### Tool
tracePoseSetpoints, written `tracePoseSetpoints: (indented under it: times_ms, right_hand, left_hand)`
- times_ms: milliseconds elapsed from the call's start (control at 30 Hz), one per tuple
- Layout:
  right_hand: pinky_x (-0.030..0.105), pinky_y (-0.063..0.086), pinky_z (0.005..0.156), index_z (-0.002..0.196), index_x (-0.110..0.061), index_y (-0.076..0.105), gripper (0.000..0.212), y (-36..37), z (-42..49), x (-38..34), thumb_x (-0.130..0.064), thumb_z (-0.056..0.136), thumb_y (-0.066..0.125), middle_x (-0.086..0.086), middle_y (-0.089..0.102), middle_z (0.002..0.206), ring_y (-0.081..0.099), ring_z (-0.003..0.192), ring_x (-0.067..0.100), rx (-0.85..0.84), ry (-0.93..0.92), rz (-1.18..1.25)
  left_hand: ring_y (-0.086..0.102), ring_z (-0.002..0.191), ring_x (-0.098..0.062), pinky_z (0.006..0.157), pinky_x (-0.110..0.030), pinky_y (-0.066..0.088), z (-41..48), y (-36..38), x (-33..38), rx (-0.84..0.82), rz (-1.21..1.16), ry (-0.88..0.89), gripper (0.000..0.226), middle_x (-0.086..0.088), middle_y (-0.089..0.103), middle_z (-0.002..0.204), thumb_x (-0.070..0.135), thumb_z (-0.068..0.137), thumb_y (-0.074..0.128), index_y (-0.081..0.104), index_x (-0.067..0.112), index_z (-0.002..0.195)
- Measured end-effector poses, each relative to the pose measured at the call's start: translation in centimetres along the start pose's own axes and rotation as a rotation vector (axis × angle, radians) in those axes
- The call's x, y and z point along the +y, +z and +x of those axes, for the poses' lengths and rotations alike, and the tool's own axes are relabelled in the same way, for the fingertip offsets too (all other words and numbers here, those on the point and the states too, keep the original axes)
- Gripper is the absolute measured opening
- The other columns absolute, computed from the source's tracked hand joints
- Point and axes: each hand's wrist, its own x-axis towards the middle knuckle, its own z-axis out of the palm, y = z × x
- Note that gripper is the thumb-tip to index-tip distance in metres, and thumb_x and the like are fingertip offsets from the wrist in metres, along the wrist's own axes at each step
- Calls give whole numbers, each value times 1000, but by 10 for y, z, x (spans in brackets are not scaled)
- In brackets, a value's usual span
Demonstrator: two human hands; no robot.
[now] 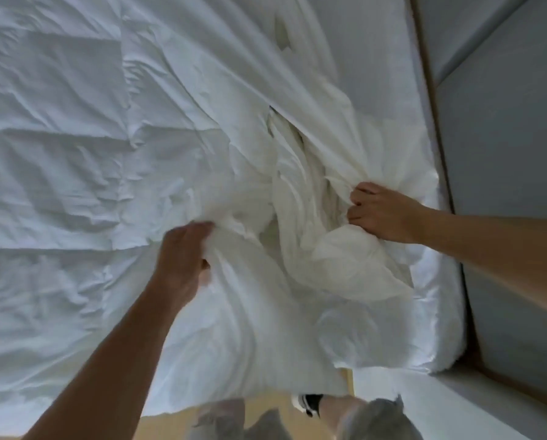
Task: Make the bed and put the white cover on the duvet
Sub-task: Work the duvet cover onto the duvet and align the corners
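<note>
Grey clothing (377,417) sat nearest; beyond it the left hand (183,252), closer at seven o'clock, and the right hand (380,211) at three each clenched the crumpled white fabric cover (313,217), with the quilted white duvet (59,138) spread toward nine.

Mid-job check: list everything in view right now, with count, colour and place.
duvet: one, white, quilted, spread across the left
cover: one, off-white, bunched centre right on the bed
panels: several, grey, right side
floor: one, light wood, bottom edge
shoe: one, black and white, bottom, on the floor
left hand: one, gripping cover fabric, centre
right hand: one, gripping the bunched cover, right
</note>
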Motion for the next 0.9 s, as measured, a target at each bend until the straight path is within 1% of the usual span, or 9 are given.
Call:
tracePoseSetpoints:
  times_ms: [133,200,267,333,433,667,733,833,900]
  right_hand:
    - [38,38,98,72,-25,63,34,4,-16,-11,-7,88,39,-8,58,75,55,86,26,13,-10,3]
    - [37,38,97,71,-25,61,34,3,-14,-20,-7,90,40,-8,56,73,53,86,25,46,4,16]
    - [36,38,94,69,-24,58,34,-1,-7,-41,-4,92,43,-7,53,70,50,83,24,90,20,63]
    - [35,38,92,67,-24,56,34,-7,4,-58,-3,92,48,-6,51,68,48,81,24,145,-2,68]
    - [34,34,94,68,-26,56,31,-9,3,-76,-6,91,52,-7,51,69,47,81,23,115,4,115]
    - [34,38,102,68,-25,58,36,-2,-7,-90,-3,94,47,-9,51,69,47,83,22,162,93,120]
    - [34,37,104,69,-25,59,36,-1,-5,-91,-2,93,47,-9,51,70,47,83,22,151,100,111]
    - [35,34,110,69,-25,61,36,3,-14,-87,1,89,47,-9,53,69,49,84,23,92,128,77]
    - [37,32,113,69,-25,63,32,6,-25,-78,0,85,52,-8,56,68,53,85,24,71,159,66]
  left_hand:
    - [70,110,-32,90,-48,59,33,-44,61,176,-456,140,32,-11,72,116,35,91,64,73,14,113]
    - [72,96,-30,80,-42,60,28,-9,62,173,-432,181,22,-10,72,100,30,89,61,75,13,94]
    - [69,73,-25,61,-30,55,15,50,33,148,-192,168,23,-8,67,77,15,92,53,72,10,79]
    - [70,76,-31,57,-33,56,5,99,-12,44,307,161,27,-14,70,79,21,93,52,72,4,87]
    - [62,117,-34,94,-36,51,3,107,-59,-202,1170,134,39,-17,66,127,35,99,48,67,7,120]
    - [50,111,-26,91,-42,44,37,120,5,49,1271,850,42,-5,51,122,51,81,67,61,18,107]
    - [50,119,-31,95,-43,44,66,144,16,-31,1466,762,42,-8,48,132,41,89,62,60,19,124]
    - [51,125,-40,91,-44,47,96,160,-3,-174,1646,326,64,-16,30,147,23,89,64,37,22,147]
    - [54,123,-39,90,-42,48,104,154,-14,-232,1673,278,68,-17,39,143,23,88,64,35,21,150]
